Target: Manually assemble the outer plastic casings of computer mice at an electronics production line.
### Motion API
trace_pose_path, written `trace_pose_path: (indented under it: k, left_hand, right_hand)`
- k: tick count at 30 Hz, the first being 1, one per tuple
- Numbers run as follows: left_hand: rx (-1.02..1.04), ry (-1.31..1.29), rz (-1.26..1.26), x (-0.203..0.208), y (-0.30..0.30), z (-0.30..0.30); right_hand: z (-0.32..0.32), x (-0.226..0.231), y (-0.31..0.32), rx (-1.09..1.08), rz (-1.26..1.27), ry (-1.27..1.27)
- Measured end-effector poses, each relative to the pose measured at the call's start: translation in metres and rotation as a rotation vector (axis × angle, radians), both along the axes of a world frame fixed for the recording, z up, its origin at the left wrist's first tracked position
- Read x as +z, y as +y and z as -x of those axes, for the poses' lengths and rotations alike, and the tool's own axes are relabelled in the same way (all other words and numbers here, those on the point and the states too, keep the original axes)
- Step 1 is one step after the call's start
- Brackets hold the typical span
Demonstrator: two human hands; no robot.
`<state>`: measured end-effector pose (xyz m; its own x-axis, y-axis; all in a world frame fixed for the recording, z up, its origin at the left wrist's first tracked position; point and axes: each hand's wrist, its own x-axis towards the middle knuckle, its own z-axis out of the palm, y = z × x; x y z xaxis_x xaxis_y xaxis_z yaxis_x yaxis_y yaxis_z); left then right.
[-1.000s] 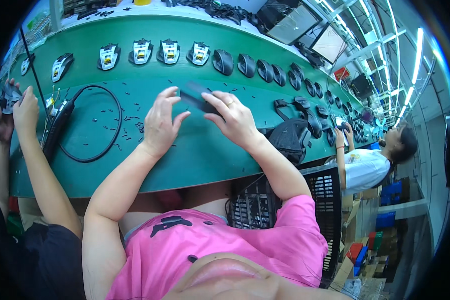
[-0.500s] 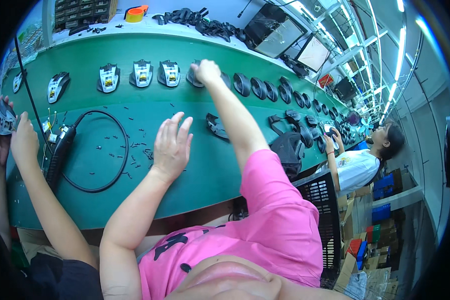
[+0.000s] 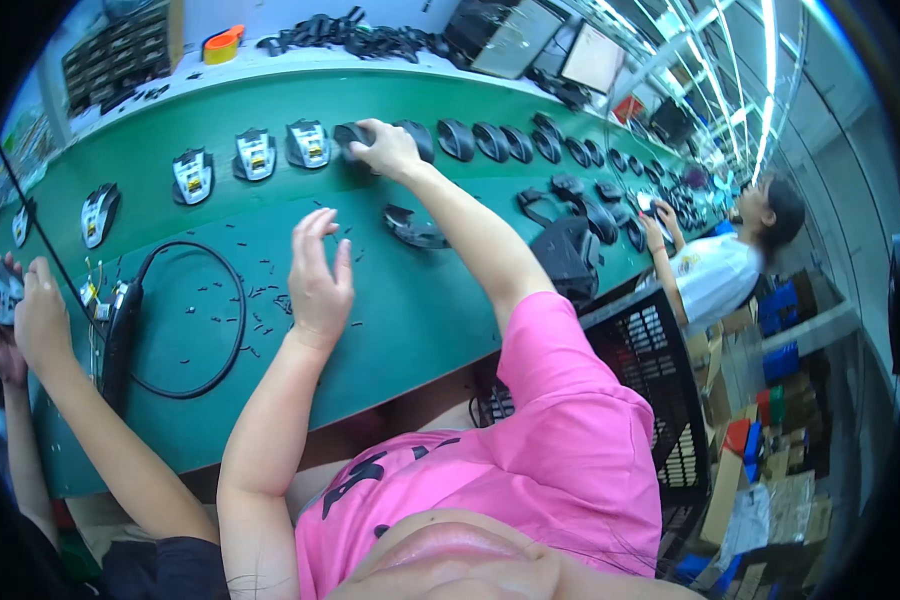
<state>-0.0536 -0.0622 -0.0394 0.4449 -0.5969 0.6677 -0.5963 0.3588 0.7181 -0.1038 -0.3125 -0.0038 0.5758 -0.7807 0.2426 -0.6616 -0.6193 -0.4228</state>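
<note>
My right hand [image 3: 388, 152] reaches to the far side of the bench, its fingers closed around a dark computer mouse [image 3: 350, 137] in the row there. It partly covers that mouse. My left hand [image 3: 320, 283] hovers over the green bench, fingers spread and nothing in them. To the left of the gripped mouse stand several opened mice with pale insides, the nearest opened mouse [image 3: 308, 144] right beside it. Black mice, such as one black mouse [image 3: 456, 140], continue the row to the right. A curved black mouse shell [image 3: 415, 228] lies below my right forearm.
Small dark pieces [image 3: 260, 312] are scattered left of my left hand. A looped black cable [image 3: 242, 330] runs from a black handle [image 3: 122, 340]. At far left a co-worker's hands [image 3: 42, 312] hold a mouse; another person [image 3: 720, 265] sits at right. A black bag-like object [image 3: 567, 255] lies near the edge.
The view has shifted, so the bench appears moved left. My right hand has gone from atop the mouse to gripping its right side. My left hand stays raised and open.
</note>
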Motion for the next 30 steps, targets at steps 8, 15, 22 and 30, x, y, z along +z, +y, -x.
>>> trace_pose_path:
  k: [8, 15, 22, 30]
  left_hand:
    - [-0.672, 1.084, -0.179, 0.014, 0.011, 0.007]
    - [-0.602, 0.993, -0.315, 0.010, 0.014, 0.012]
    - [-0.457, 0.840, -0.314, -0.007, 0.010, 0.005]
    - [-0.451, 0.974, -0.333, 0.000, 0.015, 0.010]
  right_hand:
    - [0.089, 0.045, 0.164, 0.517, -0.075, -0.189]
    - [0.114, 0.019, 0.172, 0.413, 0.202, -0.204]
    - [0.115, 0.023, 0.173, 0.434, 0.073, -0.253]
    - [0.112, 0.021, 0.170, 0.472, 0.142, -0.251]
